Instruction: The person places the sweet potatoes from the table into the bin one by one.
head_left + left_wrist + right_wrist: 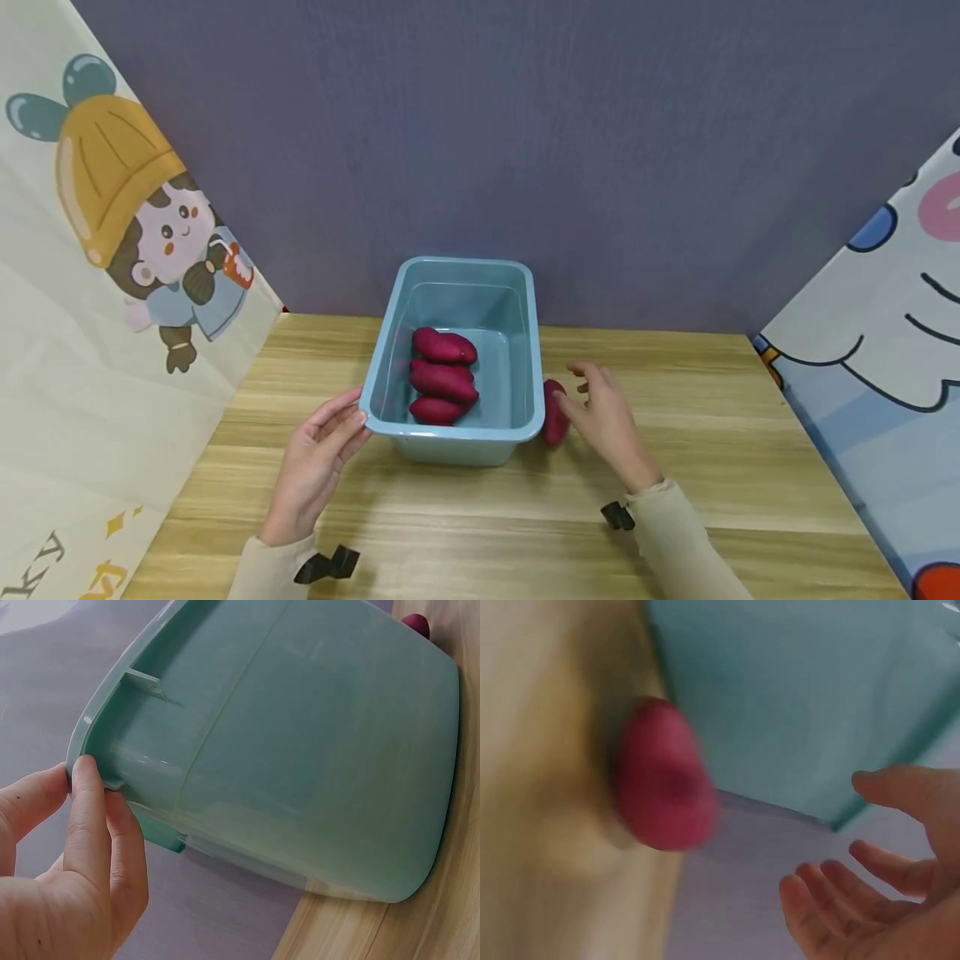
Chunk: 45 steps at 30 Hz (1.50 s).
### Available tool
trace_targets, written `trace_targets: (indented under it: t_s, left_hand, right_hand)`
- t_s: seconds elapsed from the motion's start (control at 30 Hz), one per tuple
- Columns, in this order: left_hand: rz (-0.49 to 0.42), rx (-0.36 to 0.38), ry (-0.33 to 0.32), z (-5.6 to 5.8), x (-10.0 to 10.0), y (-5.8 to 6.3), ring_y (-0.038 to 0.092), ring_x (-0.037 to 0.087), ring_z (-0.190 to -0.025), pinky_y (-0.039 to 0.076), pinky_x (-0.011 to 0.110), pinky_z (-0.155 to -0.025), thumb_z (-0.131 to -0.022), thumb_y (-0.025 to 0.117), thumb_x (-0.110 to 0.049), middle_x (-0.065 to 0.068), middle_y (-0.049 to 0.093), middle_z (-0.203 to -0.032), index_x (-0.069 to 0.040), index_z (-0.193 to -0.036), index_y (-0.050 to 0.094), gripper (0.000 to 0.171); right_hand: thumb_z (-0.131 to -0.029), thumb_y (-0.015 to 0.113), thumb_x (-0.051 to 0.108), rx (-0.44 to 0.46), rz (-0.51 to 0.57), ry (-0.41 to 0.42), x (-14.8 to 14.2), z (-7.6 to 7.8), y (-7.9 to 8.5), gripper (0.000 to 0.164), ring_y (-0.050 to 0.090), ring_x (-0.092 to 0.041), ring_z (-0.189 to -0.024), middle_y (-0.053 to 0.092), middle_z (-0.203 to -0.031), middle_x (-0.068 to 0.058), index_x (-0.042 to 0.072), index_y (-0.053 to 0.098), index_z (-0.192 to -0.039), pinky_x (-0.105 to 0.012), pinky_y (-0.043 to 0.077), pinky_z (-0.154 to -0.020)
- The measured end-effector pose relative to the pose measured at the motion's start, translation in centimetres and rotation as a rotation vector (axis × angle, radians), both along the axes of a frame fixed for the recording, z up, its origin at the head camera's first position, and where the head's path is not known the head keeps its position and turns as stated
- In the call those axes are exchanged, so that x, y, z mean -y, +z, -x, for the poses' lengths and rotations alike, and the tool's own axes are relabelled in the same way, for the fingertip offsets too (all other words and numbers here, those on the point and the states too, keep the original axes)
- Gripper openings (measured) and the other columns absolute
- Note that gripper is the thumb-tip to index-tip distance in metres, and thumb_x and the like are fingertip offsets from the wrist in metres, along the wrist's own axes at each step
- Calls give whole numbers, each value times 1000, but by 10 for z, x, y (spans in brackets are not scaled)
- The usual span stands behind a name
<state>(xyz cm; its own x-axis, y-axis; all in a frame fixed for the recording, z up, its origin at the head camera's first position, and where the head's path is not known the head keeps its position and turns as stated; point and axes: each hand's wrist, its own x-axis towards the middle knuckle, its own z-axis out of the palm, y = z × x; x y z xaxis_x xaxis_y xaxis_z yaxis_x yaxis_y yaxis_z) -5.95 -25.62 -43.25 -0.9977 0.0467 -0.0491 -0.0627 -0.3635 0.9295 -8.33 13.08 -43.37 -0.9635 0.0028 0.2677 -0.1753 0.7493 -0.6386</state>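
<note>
A blue plastic bin stands on the wooden table. Inside it, toward the left, lie three purple-red sweet potatoes. My left hand pinches the bin's near left rim corner between thumb and fingers, which the left wrist view shows closely. Another sweet potato lies on the table against or close to the bin's right side. My right hand is just right of that one, fingers spread and relaxed. In the right wrist view this sweet potato is blurred and apart from the fingers.
A grey-purple panel rises behind the table. Cartoon-printed sheets flank it at the left and right. Bare wood tabletop extends to the right of my right hand.
</note>
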Motion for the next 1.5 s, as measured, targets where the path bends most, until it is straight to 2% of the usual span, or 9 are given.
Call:
trace_targets:
  t_s: [0.13,0.27,0.5,0.7,1.03,1.33,1.5]
  left_hand:
    - [-1,0,0,0,0,0,67,15,-93,59,27,-89,-96,66,-2,7,64,-108,3,-135,58,40]
    - [-5,-5,0,0,-1,0,67,15,-93,59,27,-89,-97,65,-1,7,65,-107,3,-135,58,39]
    - [6,-5,4,-1,-1,1,67,15,-94,58,28,-90,-97,65,-1,7,65,-109,3,-135,58,39]
    - [22,3,3,-1,-1,2,67,15,-97,57,30,-92,-97,66,-2,7,64,-111,3,-136,57,40]
    - [21,-6,-1,-1,1,1,67,15,-98,57,30,-93,-97,65,-2,8,64,-112,4,-136,56,40]
    - [25,5,5,-1,0,3,67,15,-97,57,29,-91,-97,66,-3,7,64,-111,3,-136,57,40]
    - [17,4,9,-1,0,4,67,15,-95,58,28,-90,-97,66,-2,7,64,-109,3,-135,58,39]
  right_hand:
    - [-87,78,15,30,10,-49,4,-6,-25,53,60,-41,-100,54,-122,-28,-5,55,-130,-48,59,-78]
    - [-85,80,20,93,-24,-108,9,-10,-43,63,58,-39,-104,50,-126,-30,-5,51,-135,-50,58,-85]
    - [-80,83,22,136,-64,-160,13,-9,-63,74,57,-41,-108,47,-128,-32,-3,46,-139,-55,57,-89]
    - [-82,81,19,143,-45,-150,11,-10,-69,71,58,-39,-102,50,-121,-31,-5,46,-139,-52,58,-84]
    - [-86,77,8,150,73,-141,-1,-10,-71,57,61,-40,-105,60,-119,-29,-10,50,-133,-51,57,-87]
    - [-88,74,10,187,211,-187,-12,-8,-75,46,68,-38,-97,67,-112,-28,-10,56,-125,-47,60,-85]
    - [-89,74,9,201,285,-187,-19,-7,-71,44,68,-40,-99,67,-112,-28,-11,57,-124,-47,59,-89]
